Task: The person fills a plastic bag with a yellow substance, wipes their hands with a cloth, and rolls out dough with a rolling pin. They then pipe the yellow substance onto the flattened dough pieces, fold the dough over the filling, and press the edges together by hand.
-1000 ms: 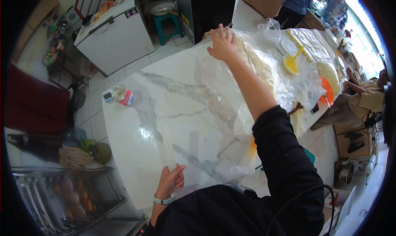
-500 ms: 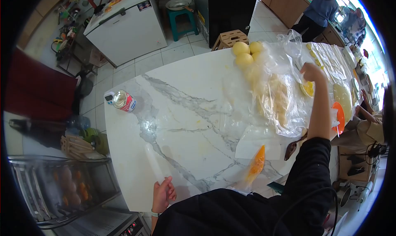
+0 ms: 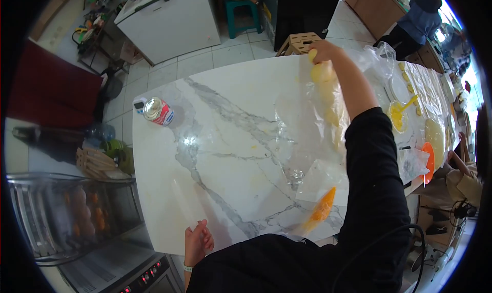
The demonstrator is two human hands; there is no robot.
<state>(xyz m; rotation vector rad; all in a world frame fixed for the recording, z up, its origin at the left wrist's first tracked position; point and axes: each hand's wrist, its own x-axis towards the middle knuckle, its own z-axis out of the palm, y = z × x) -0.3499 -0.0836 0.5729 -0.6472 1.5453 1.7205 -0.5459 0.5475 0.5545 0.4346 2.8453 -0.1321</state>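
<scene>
My left hand (image 3: pixel 198 241) is closed at the near table edge, around the near end of a white rolling pin (image 3: pixel 187 203) that points away over the marble-patterned table (image 3: pixel 230 190). Stretched to the far edge, my right hand (image 3: pixel 326 53) has its fingers closed on a yellow dough ball (image 3: pixel 312 55). Right below it sits another dough ball (image 3: pixel 319 74), and my forearm hides others. Clear plastic sheet (image 3: pixel 320 119) covers more pale yellow dough beneath the arm. A piping bag with orange filling (image 3: pixel 323 207) lies near my body.
A tin can (image 3: pixel 158 111) stands at the table's left end beside a small scale-like device (image 3: pixel 139 105). To the right are a bowl of yellow filling (image 3: pixel 397 114) and an orange plate (image 3: pixel 428 160). A folding stool (image 3: pixel 300 43) stands beyond the far edge. Another person (image 3: pixel 417 21) stands at back right.
My right hand has moved left from near the yellow bowl to the dough balls and taken hold of one. The plastic sheet has shifted. My left hand stays on the rolling pin.
</scene>
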